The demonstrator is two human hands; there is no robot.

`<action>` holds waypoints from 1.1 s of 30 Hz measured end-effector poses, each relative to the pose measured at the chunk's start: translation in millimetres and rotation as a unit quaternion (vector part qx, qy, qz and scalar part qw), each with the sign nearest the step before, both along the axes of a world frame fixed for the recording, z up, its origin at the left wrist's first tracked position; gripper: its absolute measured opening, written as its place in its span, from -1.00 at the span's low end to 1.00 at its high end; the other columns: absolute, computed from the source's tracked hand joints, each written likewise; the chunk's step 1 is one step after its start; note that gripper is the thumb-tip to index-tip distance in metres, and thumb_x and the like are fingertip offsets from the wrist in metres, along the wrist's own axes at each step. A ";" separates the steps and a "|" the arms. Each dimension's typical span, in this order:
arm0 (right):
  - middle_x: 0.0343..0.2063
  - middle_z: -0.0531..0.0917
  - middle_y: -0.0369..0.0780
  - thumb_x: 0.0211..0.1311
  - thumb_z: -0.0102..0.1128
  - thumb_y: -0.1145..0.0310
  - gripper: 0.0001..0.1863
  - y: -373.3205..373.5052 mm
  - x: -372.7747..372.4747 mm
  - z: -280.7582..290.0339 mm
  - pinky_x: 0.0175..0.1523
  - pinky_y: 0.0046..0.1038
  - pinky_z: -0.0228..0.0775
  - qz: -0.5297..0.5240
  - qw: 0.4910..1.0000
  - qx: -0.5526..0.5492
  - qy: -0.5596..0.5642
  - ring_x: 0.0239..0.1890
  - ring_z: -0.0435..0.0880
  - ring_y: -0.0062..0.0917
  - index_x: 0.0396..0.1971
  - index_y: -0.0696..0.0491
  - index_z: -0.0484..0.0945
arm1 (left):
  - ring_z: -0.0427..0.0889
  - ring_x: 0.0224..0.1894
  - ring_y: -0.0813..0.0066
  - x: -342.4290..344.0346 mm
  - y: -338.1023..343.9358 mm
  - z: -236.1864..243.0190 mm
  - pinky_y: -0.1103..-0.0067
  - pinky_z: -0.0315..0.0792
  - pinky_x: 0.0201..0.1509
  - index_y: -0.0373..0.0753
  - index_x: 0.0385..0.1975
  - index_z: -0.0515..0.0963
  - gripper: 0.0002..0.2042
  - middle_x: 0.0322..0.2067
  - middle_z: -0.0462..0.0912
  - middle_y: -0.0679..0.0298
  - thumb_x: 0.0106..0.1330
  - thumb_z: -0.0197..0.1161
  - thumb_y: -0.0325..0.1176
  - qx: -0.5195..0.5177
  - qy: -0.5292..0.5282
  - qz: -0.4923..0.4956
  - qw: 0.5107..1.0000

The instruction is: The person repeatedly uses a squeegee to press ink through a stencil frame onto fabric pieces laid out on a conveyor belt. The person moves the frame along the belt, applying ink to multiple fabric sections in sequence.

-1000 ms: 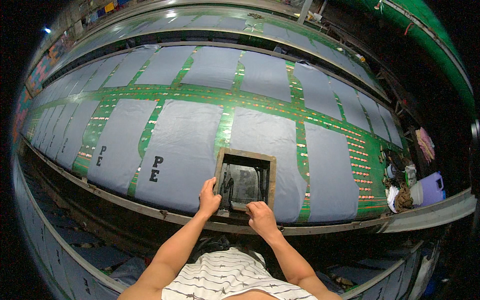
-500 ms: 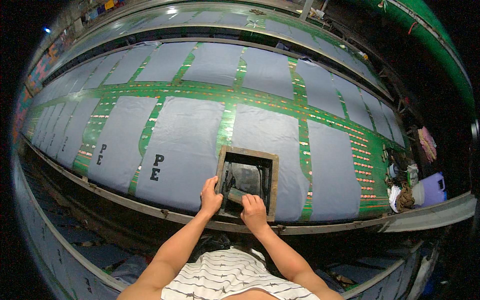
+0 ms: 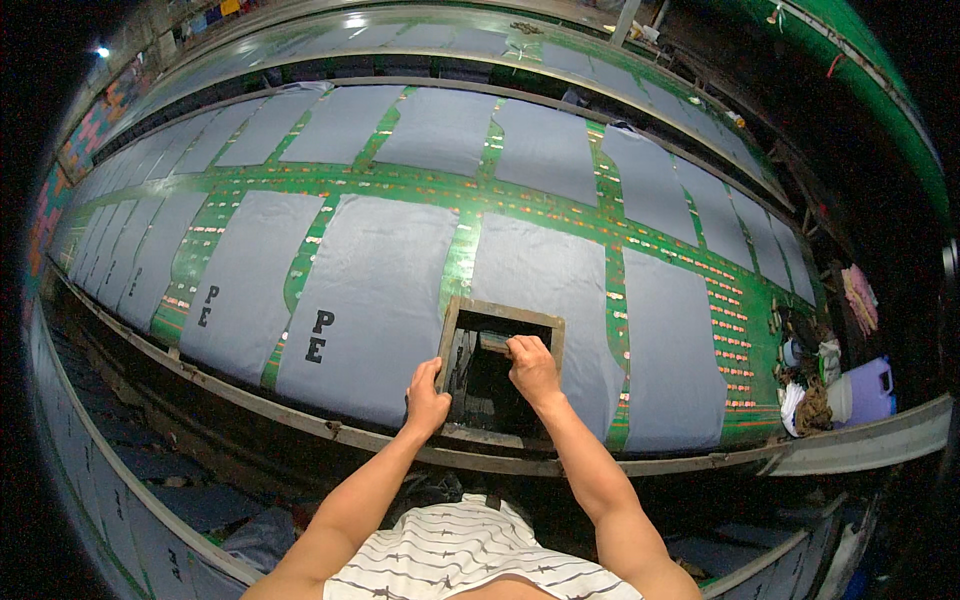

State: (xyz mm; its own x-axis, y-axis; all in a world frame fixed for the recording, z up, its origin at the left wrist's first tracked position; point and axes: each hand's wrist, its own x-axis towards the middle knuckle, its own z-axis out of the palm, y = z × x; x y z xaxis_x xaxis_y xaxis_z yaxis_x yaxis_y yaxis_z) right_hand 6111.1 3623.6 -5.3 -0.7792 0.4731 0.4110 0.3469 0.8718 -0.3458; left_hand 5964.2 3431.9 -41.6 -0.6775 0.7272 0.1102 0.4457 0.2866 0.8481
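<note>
A small wooden printing screen frame (image 3: pixel 512 312) lies on a grey fabric panel (image 3: pixel 540 262) at the near edge of a long green table. My left hand (image 3: pixel 428 400) is closed round the frame's left side. Inside the frame, close to its far rail, my right hand (image 3: pixel 535 370) grips a squeegee (image 3: pixel 494 342), which it partly covers. Black ink darkens the mesh (image 3: pixel 492 395). To the left, another grey panel (image 3: pixel 370 290) carries black printed letters near its front edge.
Several grey panels lie in two rows on the green tabletop (image 3: pixel 460 250). A purple jug (image 3: pixel 868 390) and crumpled rags (image 3: pixel 815 408) sit at the right end. A raised rail (image 3: pixel 280 412) runs along the near edge. More tables stand behind and beside me.
My right hand has pushed the squeegee from the near part of the frame to its far end. My left hand stays on the frame. The whole view has shifted slightly.
</note>
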 end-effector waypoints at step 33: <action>-0.08 0.60 -0.04 -0.24 0.26 0.66 -0.48 -139.3 79.3 21.7 0.19 -0.21 0.41 0.000 0.998 -0.053 -0.035 0.05 0.55 -0.14 -0.09 0.23 0.53 | 0.44 0.25 0.00 1.7 -3.0 -2.4 0.26 0.34 0.30 -0.32 0.17 0.43 -0.41 0.12 0.50 0.06 -0.01 0.13 -0.63 -0.025 -0.008 -0.005 1.000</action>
State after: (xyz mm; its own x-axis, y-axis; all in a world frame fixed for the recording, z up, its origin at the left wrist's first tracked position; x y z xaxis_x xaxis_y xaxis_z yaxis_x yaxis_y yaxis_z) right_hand 6190.4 3484.3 16.4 -0.8040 0.5116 0.3032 0.3742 0.8314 -0.4107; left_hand 5965.9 3428.9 -44.0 -0.6719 0.7379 0.0633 0.4356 0.3246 0.8396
